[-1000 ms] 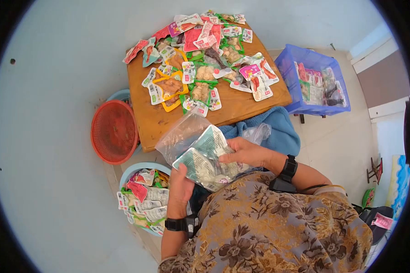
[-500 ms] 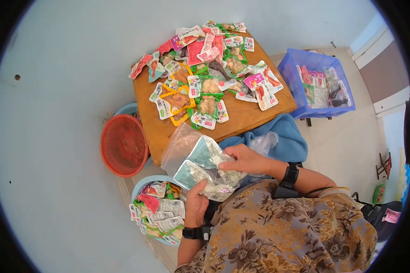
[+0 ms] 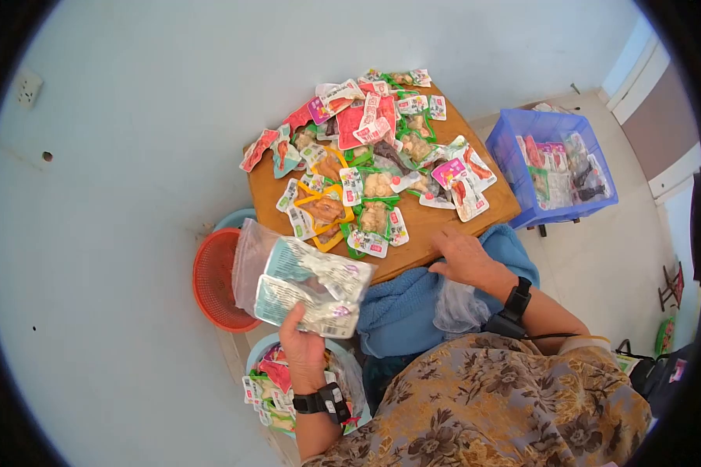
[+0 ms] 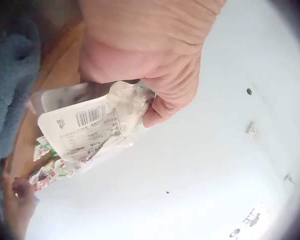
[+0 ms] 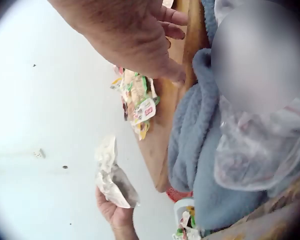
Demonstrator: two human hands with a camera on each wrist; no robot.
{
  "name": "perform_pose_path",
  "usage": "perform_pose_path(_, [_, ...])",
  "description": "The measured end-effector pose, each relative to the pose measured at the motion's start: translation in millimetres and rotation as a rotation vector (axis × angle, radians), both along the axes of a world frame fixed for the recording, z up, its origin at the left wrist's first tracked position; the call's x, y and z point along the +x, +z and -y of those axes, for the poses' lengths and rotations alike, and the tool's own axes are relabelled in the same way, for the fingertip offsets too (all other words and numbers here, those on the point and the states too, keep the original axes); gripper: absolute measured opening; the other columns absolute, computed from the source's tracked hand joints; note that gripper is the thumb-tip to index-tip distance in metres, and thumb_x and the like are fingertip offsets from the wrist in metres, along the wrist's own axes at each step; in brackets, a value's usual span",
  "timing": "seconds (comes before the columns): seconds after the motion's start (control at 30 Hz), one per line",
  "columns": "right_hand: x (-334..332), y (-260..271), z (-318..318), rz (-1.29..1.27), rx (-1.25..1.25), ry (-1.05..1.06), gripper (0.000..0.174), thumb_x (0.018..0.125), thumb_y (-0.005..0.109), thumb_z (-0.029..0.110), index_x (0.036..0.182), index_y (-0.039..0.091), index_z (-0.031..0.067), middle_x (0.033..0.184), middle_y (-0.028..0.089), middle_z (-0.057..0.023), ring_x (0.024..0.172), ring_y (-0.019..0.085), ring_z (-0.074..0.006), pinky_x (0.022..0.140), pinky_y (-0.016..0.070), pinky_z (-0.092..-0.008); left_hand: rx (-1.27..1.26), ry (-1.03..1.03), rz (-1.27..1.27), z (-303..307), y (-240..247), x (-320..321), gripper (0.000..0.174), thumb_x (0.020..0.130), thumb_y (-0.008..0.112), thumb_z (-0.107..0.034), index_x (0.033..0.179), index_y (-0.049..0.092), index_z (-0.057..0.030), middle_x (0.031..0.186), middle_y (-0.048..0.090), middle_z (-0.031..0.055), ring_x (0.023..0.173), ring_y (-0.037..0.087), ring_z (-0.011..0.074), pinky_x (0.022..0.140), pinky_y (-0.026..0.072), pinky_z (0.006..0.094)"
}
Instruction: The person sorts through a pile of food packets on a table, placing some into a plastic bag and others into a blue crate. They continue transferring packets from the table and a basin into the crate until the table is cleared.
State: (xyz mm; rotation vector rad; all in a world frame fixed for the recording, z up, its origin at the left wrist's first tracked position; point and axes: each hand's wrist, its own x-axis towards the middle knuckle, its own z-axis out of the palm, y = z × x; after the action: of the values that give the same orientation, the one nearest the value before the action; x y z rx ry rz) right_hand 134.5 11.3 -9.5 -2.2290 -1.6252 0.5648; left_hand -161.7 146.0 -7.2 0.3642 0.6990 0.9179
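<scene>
The left hand grips a clear plastic bag holding white and teal printed packets, lifted in front of the table's near left corner. In the left wrist view the left hand has its thumb over the packets, a barcode showing. The right hand holds nothing and is at the table's near edge, fingers relaxed; in the right wrist view the right hand has them spread over the wood. Colourful food packets lie heaped on the wooden table.
A blue crate with packets stands right of the table. A red basket is at the left, and below it a light blue basin full of packets. A blue cloth and a crumpled clear bag lie before the table.
The right hand has let go of the bagged packets and moved right to the table edge. The left hand has moved left and up with them. The head view has shifted.
</scene>
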Motion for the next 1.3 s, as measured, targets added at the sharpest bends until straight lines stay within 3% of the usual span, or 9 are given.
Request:
perform_pose_path(0.37, [18,-41,2,0.118,0.111,0.040,0.046,0.071,0.080,0.018,0.105,0.055,0.0006,0.109,0.054,-0.0192,0.106,0.055,-0.0395,0.087,0.0490,-0.0463,0.169,-0.020,-0.114,-29,6,3,0.061,0.080,0.062,-0.002,0.139,0.044,0.0039,0.134,0.055,0.0179,0.123,0.055,0.0333,0.109,0.0409,0.0461])
perform_pose_path(0.77, [30,-39,-9,0.030,-0.045,0.111,0.047,0.071,0.079,0.014,0.109,0.055,0.0015,0.110,0.055,-0.0188,0.107,0.054,-0.0392,0.089,0.0456,-0.0465,0.065,0.029,-0.110,-24,-9,-21,0.070,0.075,0.064,-0.003,0.141,0.040,0.0034,0.137,0.051,0.0213,0.124,0.053,0.0381,0.108,0.0414,0.0530])
perform_pose_path(0.8, [31,-45,-8,0.046,0.038,0.128,0.043,0.070,0.080,0.015,0.101,0.053,0.0017,0.103,0.055,-0.0186,0.103,0.054,-0.0395,0.086,0.0455,-0.0472,0.065,0.032,-0.108,-26,-7,-22,0.070,0.075,0.064,-0.003,0.141,0.040,0.0034,0.137,0.051,0.0213,0.124,0.053,0.0381,0.108,0.0414,0.0530])
perform_pose_path(0.9, [35,-49,-9,0.043,0.066,0.133,0.039,0.068,0.081,0.015,0.091,0.052,0.0023,0.095,0.055,-0.0179,0.097,0.054,-0.0397,0.081,0.0452,-0.0477,0.213,0.190,-0.281,-34,9,-19,0.065,0.077,0.062,0.001,0.139,0.043,0.0039,0.130,0.056,0.0203,0.121,0.056,0.0346,0.105,0.0445,0.0484])
perform_pose_path(1.0, [36,-46,-13,0.011,0.003,0.124,0.037,0.067,0.081,0.015,0.085,0.052,0.0032,0.091,0.056,-0.0166,0.095,0.054,-0.0392,0.079,0.0447,-0.0474,0.700,0.306,-0.859,-43,6,-25,0.047,0.082,0.057,0.008,0.129,0.054,0.0061,0.121,0.065,0.0161,0.104,0.066,0.0304,0.095,0.0507,0.0403])
perform_pose_path(1.03, [36,-47,-12,0.001,-0.006,0.126,0.036,0.067,0.082,0.015,0.082,0.051,0.0037,0.089,0.056,-0.0158,0.094,0.055,-0.0388,0.078,0.0445,-0.0472,0.698,0.306,-0.858,-45,17,-14,0.047,0.082,0.057,0.008,0.129,0.054,0.0061,0.121,0.065,0.0161,0.104,0.066,0.0304,0.095,0.0507,0.0403])
perform_pose_path(1.1, [41,-55,-12,0.031,-0.050,0.147,0.039,0.068,0.082,0.017,0.091,0.054,0.0029,0.095,0.057,-0.0175,0.098,0.055,-0.0391,0.082,0.0455,-0.0476,1.520,0.345,-1.180,-47,38,13,0.046,0.078,0.058,0.008,0.124,0.056,0.0056,0.122,0.065,0.0188,0.107,0.065,0.0350,0.095,0.0507,0.0421])
perform_pose_path(1.17, [41,-59,-9,0.058,-0.094,0.164,0.043,0.069,0.081,0.019,0.100,0.056,0.0021,0.101,0.058,-0.0191,0.103,0.056,-0.0393,0.085,0.0464,-0.0480,1.595,0.369,-1.241,-42,-13,19,0.049,0.072,0.062,0.006,0.121,0.057,0.0042,0.122,0.064,0.0213,0.109,0.063,0.0403,0.096,0.0496,0.0448])
perform_pose_path(1.3, [38,-45,-12,0.003,-0.069,0.135,0.040,0.069,0.081,0.018,0.096,0.057,0.0023,0.099,0.059,-0.0193,0.100,0.056,-0.0396,0.085,0.0467,-0.0478,1.713,0.012,-1.439,-4,-68,43,0.058,0.069,0.067,0.001,0.125,0.054,0.0023,0.132,0.057,0.0201,0.126,0.051,0.0409,0.106,0.0380,0.0530])
